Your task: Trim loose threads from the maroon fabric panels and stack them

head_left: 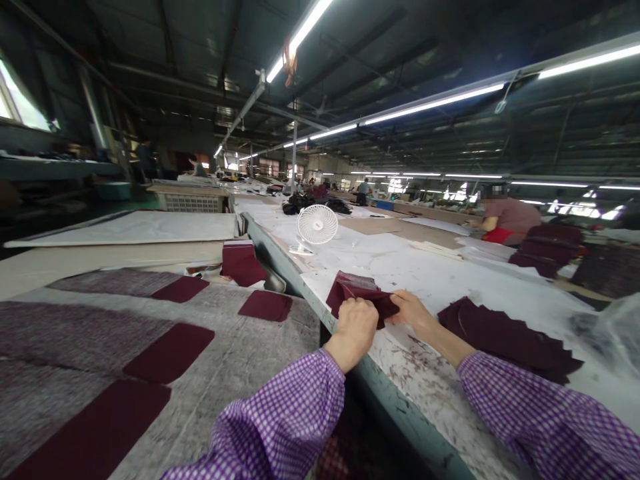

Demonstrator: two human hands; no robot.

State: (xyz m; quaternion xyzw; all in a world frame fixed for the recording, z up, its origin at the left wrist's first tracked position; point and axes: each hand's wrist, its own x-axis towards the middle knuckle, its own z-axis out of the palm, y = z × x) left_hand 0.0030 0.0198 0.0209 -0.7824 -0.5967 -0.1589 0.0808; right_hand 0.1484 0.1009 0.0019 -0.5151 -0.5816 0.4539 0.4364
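Observation:
Both of my hands are on a maroon fabric piece at the near edge of the white-topped table. My left hand is closed in a fist-like grip on its near side. At the fabric's right edge, my right hand pinches a lifted corner between thumb and fingers. Part of the fabric shows a greyish, mottled face. To the right lies a spread stack of dark maroon cut pieces with jagged edges. How many layers I hold cannot be made out.
A white clip fan stands farther along the table. On the lower left surface lie maroon pieces with grey backing and a folded maroon stack. A gap separates the two surfaces. A seated co-worker is at the right.

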